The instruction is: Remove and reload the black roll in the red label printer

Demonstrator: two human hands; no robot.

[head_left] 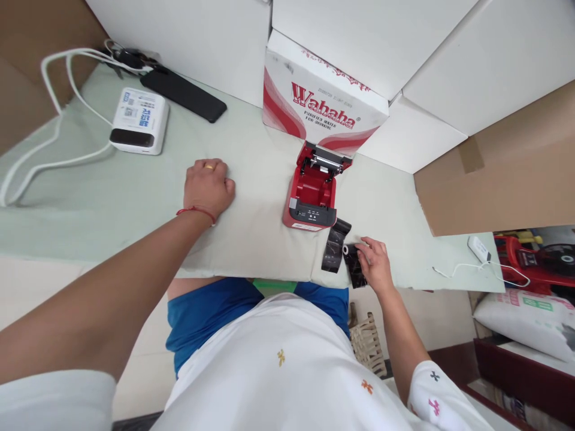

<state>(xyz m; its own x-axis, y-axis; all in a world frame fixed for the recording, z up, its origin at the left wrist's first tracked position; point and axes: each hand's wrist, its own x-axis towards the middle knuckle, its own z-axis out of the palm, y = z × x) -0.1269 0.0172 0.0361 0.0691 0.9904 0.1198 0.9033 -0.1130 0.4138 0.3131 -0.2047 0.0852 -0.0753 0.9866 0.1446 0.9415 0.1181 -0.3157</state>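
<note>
My left hand rests on the green-grey tabletop as a closed fist, with nothing showing in it. To its right stands a small red and black label printer with its lid up and its red inner bay bare. Near the table's front edge, my right hand has its thumb and fingers on a black roll with a white core. Part of the roll's film hangs toward the edge. Just left of it lies a curled black strip, close to the printer's front corner; whether it joins the roll is unclear.
A Wahaha water carton stands behind the printer, against white boxes. At left are a white device with white cables and a long black object. A brown carton stands at right, near a small white adapter.
</note>
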